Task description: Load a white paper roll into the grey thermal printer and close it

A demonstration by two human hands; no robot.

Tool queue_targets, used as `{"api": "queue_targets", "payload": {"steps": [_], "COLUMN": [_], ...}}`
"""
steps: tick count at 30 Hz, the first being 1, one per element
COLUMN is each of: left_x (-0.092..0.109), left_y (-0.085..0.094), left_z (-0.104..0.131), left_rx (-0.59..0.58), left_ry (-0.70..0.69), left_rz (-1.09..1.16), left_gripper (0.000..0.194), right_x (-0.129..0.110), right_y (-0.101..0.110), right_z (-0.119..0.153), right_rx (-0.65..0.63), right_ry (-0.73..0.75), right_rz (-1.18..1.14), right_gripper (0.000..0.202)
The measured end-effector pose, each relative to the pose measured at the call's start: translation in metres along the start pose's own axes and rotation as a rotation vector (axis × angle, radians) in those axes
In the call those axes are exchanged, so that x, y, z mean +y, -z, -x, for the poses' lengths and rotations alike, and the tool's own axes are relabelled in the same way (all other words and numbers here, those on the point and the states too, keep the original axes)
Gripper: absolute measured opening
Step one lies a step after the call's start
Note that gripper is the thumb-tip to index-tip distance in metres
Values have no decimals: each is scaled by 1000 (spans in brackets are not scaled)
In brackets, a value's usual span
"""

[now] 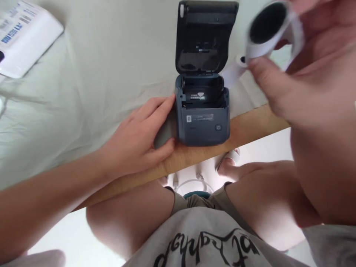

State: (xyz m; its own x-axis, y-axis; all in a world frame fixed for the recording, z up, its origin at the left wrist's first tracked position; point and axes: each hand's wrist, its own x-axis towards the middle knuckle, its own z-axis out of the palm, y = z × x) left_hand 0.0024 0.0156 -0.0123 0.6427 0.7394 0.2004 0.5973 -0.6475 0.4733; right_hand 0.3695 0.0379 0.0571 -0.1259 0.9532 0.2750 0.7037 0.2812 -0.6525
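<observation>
A dark blue-grey label printer stands near the table's front edge, its black lid raised and its paper bay showing. My left hand rests beside it, with fingers apart and fingertips at the printer's left side. My right hand, at the upper right, grips a white paper roll with a black core, with a loose strip curling off its right side. Behind that hand, a smaller white roll lies on the cloth just right of the printer.
A white device with a printed label lies at the upper left. Pale green cloth covers the table, whose wooden edge runs along the front. My legs and a white cable are below.
</observation>
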Motion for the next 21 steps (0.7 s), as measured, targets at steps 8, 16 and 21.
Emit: {"api": "queue_targets", "payload": {"steps": [8,16,21], "left_x": [1,11,11], "left_y": [-4,7,8], "left_z": [0,-8,-5], "left_rx": [51,-110,-13], "left_ry": [-90,-29,-85], "left_rz": [-21,4,18], "left_gripper": [80,86,85], "right_x": [-29,-4,-20], "right_y": [-34,-34,-19], "right_z": [-3,1,6], "right_rx": [-105,1,-70], "right_ry": [382,415,529], "right_rz": [267,274,231], "right_gripper": [31,30,15]}}
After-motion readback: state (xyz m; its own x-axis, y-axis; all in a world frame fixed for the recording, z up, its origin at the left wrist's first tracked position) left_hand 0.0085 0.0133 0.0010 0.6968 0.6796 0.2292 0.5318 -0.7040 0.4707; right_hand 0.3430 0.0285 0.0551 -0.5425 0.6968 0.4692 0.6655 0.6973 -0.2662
